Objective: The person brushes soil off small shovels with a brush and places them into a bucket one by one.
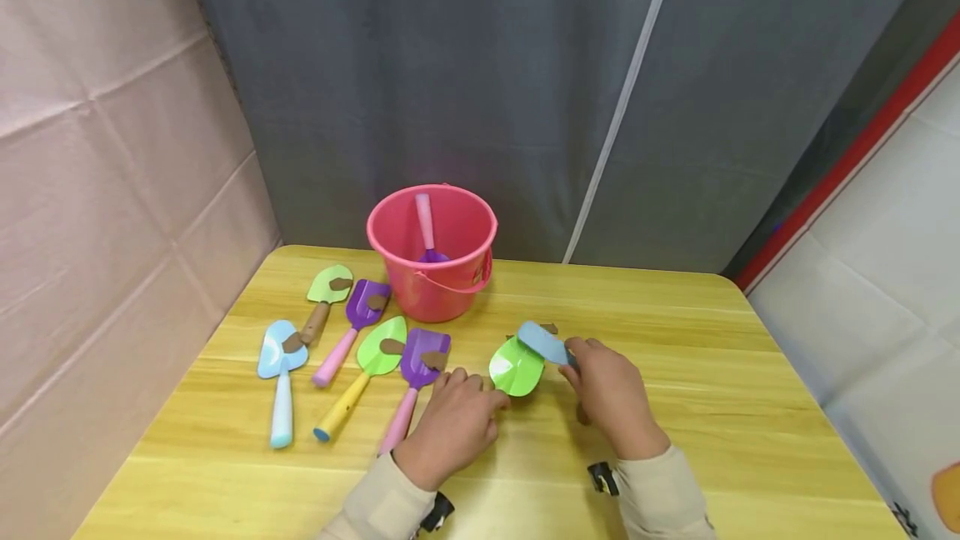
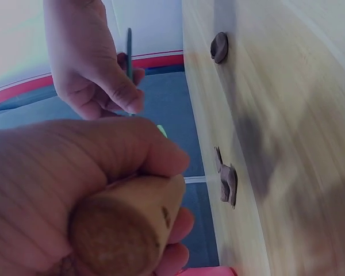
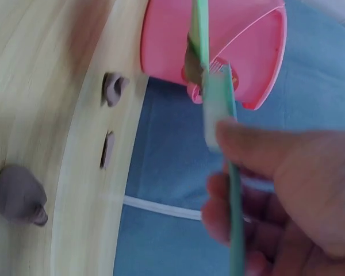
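My left hand (image 1: 457, 419) grips the round wooden handle (image 2: 118, 230) of a toy shovel with a bright green blade (image 1: 516, 369). On the blade's underside is a brown clay-like lump (image 3: 193, 64). In my right hand (image 1: 613, 394) is a thin light blue flat tool (image 1: 543, 343), its handle pinched between thumb and fingers. That tool's flat end overlaps the green blade in the head view and lies close against it in the right wrist view. Brown lumps (image 3: 20, 195) lie on the table below the hands.
Left of my hands lie several toy shovels with brown lumps on their blades, among them a purple one (image 1: 426, 357) and a blue one (image 1: 282, 386). A pink bucket (image 1: 438, 294) stands at the table's back, holding a purple shovel with a pink handle (image 1: 425, 222). Behind hangs a grey curtain (image 1: 480, 65).
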{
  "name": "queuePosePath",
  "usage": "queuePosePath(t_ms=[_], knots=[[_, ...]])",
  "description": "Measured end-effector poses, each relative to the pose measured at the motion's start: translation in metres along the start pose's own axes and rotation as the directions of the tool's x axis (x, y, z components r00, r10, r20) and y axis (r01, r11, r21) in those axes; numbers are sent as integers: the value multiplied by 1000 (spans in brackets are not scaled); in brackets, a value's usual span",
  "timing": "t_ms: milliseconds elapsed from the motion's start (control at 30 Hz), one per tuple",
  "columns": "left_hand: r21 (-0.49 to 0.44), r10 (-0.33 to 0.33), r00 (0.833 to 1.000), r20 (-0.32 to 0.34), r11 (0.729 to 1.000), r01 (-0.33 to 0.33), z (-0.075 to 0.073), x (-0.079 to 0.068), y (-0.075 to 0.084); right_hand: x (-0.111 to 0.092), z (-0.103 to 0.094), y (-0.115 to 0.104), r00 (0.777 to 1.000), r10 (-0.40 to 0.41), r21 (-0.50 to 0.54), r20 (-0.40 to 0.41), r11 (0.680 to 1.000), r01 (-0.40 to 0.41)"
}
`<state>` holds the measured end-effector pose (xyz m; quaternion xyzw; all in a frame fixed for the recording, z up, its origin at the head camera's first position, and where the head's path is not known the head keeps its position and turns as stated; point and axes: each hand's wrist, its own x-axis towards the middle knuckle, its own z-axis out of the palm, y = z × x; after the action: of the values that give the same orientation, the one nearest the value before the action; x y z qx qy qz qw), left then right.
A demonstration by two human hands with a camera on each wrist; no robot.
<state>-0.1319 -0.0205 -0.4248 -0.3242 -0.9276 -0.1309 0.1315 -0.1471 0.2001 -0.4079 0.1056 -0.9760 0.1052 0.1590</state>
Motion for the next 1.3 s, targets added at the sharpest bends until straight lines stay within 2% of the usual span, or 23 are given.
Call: queuePosePath(t_ms=[100,267,333,400,500,567,633,733,800,867,967,1033,1200,1233,1300], knots=[[-1,-3,1000,3,1000,3,0,-1,0,1,1,2,998,41,-11,-51,999,-42],[11,0,1000,-6,1000,0,2,-1,-1,0,2,0,992,-115,65,44,992,112],[13,2,1000,-8,1000,-2,2,-1,-1,0,2,-1,989,-135,73,67,989,130],[10,2,1000,-3,1000,-2,2,-1,-1,-1,2,-1,995,-91,45,48,995,88],[3,-4,1000,10,1000,4,2,-1,-1,-1,2,1,1000,19,0,-8,1000,-19],[-1,-7,1000,14,1000,7,3,-1,-1,0,2,2,999,38,2,-21,999,-38],[1,-8,1000,12,1000,8,3,-2,-1,1,1,2,1000,-8,26,3,1000,8],[3,-4,1000,4,1000,4,2,-1,-1,1,1,0,992,-123,67,32,990,121],[3,-2,1000,2,1000,2,2,-1,-1,1,1,-1,989,-140,71,45,988,137],[2,0,1000,3,1000,0,1,-1,0,0,2,-1,995,-93,55,28,994,92],[1,-3,1000,6,1000,3,1,-1,-1,0,2,0,1000,18,27,6,999,-18],[3,-4,1000,4,1000,4,2,-1,-2,0,2,1,999,30,29,-10,999,-30],[14,-4,1000,-12,1000,4,4,-1,-3,0,3,1,990,-134,70,42,989,131],[15,-3,1000,-13,1000,3,4,-1,-3,0,3,1,987,-150,73,56,987,146],[10,-3,1000,-8,1000,3,4,-1,-3,0,3,1,989,-127,63,73,990,122]])
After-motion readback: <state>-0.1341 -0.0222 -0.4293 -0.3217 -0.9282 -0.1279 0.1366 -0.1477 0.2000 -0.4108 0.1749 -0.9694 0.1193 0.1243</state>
